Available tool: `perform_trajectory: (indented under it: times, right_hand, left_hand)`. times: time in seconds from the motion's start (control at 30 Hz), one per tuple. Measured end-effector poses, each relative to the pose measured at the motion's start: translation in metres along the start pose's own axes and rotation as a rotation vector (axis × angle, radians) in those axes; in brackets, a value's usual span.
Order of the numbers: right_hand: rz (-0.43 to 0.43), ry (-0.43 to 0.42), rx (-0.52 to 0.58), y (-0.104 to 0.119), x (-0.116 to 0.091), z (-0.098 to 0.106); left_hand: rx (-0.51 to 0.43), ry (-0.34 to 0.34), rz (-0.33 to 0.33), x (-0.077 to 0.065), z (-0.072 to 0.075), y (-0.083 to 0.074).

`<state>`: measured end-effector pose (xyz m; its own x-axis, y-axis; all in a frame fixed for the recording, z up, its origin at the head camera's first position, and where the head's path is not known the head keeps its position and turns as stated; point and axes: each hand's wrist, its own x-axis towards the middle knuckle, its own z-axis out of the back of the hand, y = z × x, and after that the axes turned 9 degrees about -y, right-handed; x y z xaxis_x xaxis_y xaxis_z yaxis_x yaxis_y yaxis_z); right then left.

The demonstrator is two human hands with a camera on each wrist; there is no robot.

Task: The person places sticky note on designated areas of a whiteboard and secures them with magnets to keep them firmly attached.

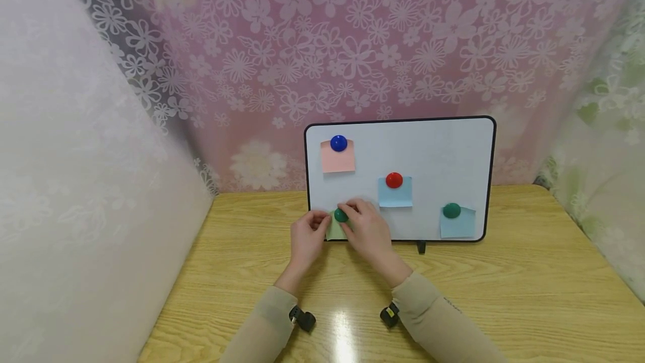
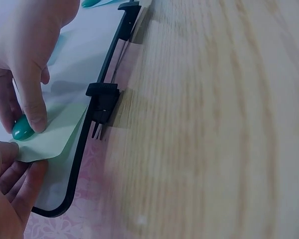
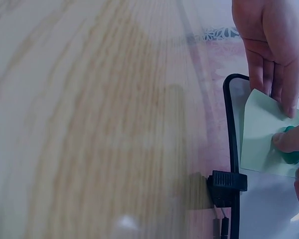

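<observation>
At the lower left of the whiteboard [image 1: 433, 153], a pale green sticky note [image 3: 261, 134] lies against the white surface. My left hand [image 1: 308, 235] pinches the note's left edge between thumb and fingers. A round green magnet [image 1: 341, 215] sits over the note's upper part, gripped by the thumb and fingers of my right hand [image 1: 370, 233]. In the left wrist view, the magnet [image 2: 23, 128] shows between the right fingertips, close to the left thumb. The note's lower corner [image 3: 254, 97] curls off the board.
A blue magnet [image 1: 339, 143] holds a pink note [image 1: 339, 162] at upper left. Blue notes hang under a red magnet [image 1: 394, 180] and another green magnet [image 1: 452, 210]. The board stands on black feet [image 1: 421, 247] on a wooden table [image 1: 252, 273], before a flowered curtain [image 1: 353, 43].
</observation>
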<state>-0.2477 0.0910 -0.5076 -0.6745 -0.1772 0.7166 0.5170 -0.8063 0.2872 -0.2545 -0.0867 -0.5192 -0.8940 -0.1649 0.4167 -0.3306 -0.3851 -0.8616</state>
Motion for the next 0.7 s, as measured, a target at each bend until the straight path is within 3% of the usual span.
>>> perform_trajectory:
  times: [0.7]
  right_hand:
    - [-0.028,0.026,-0.005,-0.0018,-0.0073,0.0069]
  left_hand:
    - [-0.014,-0.012,0.007,-0.0008,0.0055,0.007]
